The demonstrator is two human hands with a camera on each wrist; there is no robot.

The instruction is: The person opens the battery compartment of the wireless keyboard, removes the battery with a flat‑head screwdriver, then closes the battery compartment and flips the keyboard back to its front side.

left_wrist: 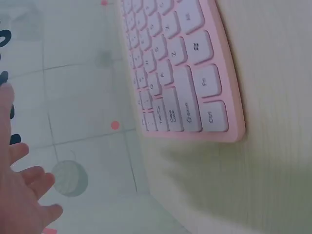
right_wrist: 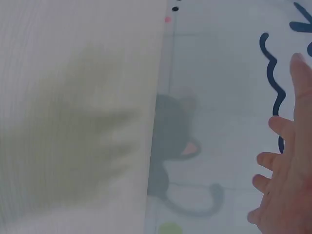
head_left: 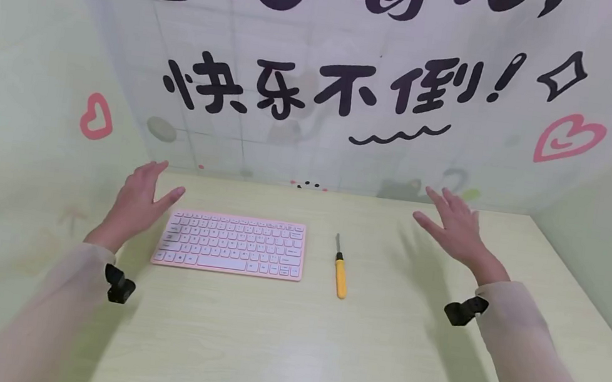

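A pink keyboard [head_left: 229,244] with white keys lies on the light wooden table [head_left: 243,341], left of the middle. My left hand [head_left: 137,203] is held up beside its left end, fingers spread and holding nothing. In the left wrist view the corner of the keyboard [left_wrist: 195,87] shows large, with the left hand [left_wrist: 24,195] at the lower left edge. Right of the keyboard lies a screwdriver [head_left: 340,274] with a yellow handle, its metal tip pointing away from me. My right hand [head_left: 457,230] hovers to the right of the screwdriver, fingers apart and nothing in them.
A white backdrop [head_left: 299,152] with black writing and drawings rises along the table's far edge. Pale side walls [head_left: 611,251] stand to the left and right. Each wrist carries a small black camera [head_left: 118,284]. The hands cast shadows on the table.
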